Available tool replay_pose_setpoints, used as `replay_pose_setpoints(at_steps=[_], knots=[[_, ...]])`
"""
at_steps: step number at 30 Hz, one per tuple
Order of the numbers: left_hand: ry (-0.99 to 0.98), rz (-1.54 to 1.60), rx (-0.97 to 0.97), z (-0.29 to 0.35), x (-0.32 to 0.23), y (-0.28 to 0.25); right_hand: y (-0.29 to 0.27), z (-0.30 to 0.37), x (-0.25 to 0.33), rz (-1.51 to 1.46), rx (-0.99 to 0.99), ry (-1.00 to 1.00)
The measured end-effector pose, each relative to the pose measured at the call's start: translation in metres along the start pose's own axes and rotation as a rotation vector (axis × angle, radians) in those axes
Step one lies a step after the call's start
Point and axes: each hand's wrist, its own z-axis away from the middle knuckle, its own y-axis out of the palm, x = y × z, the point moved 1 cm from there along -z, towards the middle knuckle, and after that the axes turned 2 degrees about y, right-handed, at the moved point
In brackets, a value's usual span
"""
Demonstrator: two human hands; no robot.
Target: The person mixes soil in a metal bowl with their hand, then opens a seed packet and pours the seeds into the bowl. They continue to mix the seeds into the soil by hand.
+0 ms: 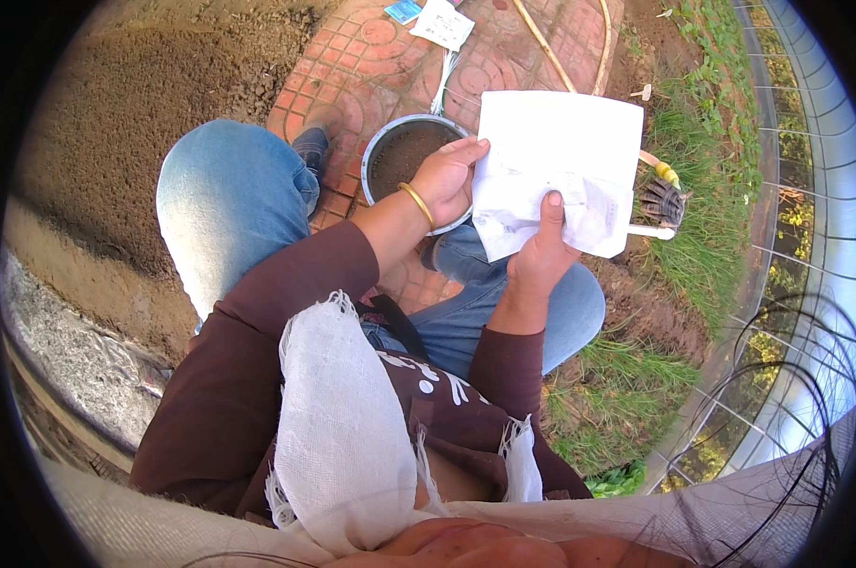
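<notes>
In front of me I hold a creased white sheet of paper (560,137), its lower part folded or crumpled. My left hand (444,185), with a gold bangle at the wrist, pinches the sheet's left edge between thumb and fingers. From below, my right hand (541,256) grips the lower edge with its thumb on top; the other fingers are hidden behind the paper. Beneath my left hand stands a round basin (364,170) of dark soil, partly covered by the hand and sheet. Thin white sticks (444,83) lie just beyond its rim.
Red paving tiles (343,90) lie under the basin, with a white packet (444,24) and a blue packet (404,11) at the far end. Bare soil (153,95) is on the left. Right are poles (544,43), a dark ribbed object (662,202), grass and a wire fence (767,180).
</notes>
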Motion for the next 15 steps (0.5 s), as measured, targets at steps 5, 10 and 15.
replay_pose_setpoints(at_steps=[5,10,15], knots=[[-0.011,0.030,0.017,0.002,-0.003,0.001,0.004,-0.001,0.003,0.065,0.011,-0.117],[-0.009,0.030,0.014,0.001,-0.004,-0.001,0.004,-0.002,0.005,0.148,-0.003,-0.167],[-0.012,0.030,0.025,-0.001,-0.004,-0.004,-0.004,-0.006,-0.002,0.015,0.008,-0.182]])
